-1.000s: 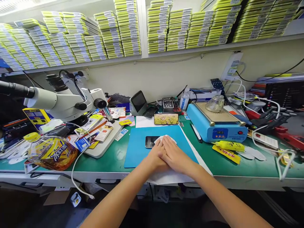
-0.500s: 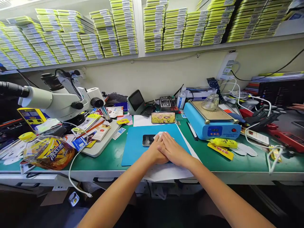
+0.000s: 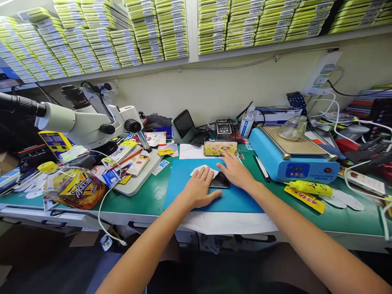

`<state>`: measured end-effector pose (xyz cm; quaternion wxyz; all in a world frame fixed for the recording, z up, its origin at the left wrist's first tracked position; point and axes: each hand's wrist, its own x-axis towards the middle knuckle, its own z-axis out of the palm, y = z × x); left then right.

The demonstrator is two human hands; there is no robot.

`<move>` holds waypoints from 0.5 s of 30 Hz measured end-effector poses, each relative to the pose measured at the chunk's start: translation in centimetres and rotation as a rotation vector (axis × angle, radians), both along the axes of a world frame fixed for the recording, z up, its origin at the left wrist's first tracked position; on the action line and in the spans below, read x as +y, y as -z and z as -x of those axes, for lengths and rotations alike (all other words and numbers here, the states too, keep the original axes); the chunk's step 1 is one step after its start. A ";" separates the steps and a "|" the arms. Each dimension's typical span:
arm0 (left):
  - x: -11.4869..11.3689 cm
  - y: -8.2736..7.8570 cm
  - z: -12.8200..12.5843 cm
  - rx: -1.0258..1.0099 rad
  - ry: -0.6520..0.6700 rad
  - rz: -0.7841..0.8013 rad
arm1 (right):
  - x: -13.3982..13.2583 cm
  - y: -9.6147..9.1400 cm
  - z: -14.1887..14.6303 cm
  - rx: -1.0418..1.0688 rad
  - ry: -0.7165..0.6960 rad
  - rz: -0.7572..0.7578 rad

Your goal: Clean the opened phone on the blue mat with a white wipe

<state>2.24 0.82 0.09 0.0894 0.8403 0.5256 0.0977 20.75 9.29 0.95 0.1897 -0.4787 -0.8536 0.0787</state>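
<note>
A dark-screened phone [image 3: 220,181] lies flat on the blue mat [image 3: 180,192]. Over its left end rests my left hand [image 3: 200,188], fingers stretched out flat on a white tissue [image 3: 197,168]; part of the phone and tissue is hidden beneath it. At the phone's upper right side is my right hand [image 3: 236,171], fingers spread and holding nothing. Its fingertips reach toward a second phone [image 3: 220,148] with a lit, colourful screen, standing sideways behind the mat. I cannot tell whether they touch it.
At left stand a microscope [image 3: 88,126] and a bottle of tea [image 3: 73,185]. A blue heating plate machine [image 3: 294,163] bearing a glass jar [image 3: 292,128] is at right, with a yellow tube [image 3: 310,188] before it. Stacked yellow-green boxes [image 3: 171,32] fill the shelf above.
My hands, stacked together over the tissue before, are now apart. The left one lies flat on the tissue at the phone's left end; the right one has moved off it. The view has shifted.
</note>
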 end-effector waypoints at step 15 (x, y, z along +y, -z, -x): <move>-2.5 -0.2 0.1 0.038 0.027 -0.009 | 1.5 1.5 -2.0 -0.051 0.079 -0.058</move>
